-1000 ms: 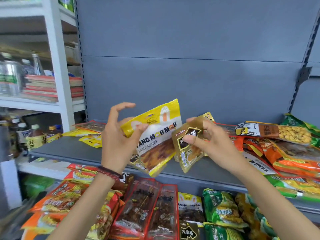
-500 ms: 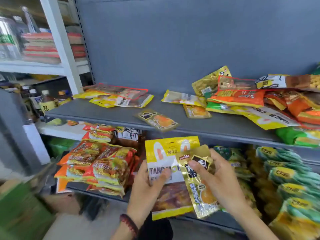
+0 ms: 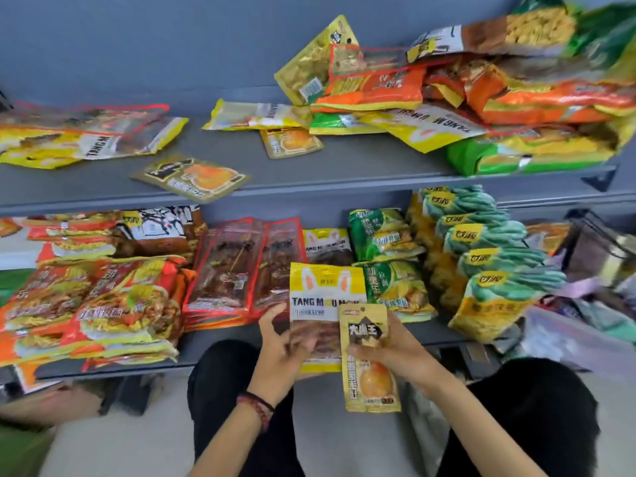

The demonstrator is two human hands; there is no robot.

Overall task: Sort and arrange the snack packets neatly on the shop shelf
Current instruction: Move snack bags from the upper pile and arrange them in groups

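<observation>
sorting step: left hand (image 3: pixel 278 352) grips the yellow tang mou packet (image 3: pixel 323 297) and right hand (image 3: pixel 399 349) pinches the gold egg packet (image 3: pixel 370 373), both just before the lower shelf (image 3: pixel 216 340). next, likely: lay the yellow one on its matching stack (image 3: pixel 327 246) at that shelf's back.

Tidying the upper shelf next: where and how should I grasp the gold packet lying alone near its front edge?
Pinch the gold packet by its near edge, coming from the front. It lies flat at the front lip of the upper shelf, apart from other packets, so that edge is likely easiest to lift.
</observation>
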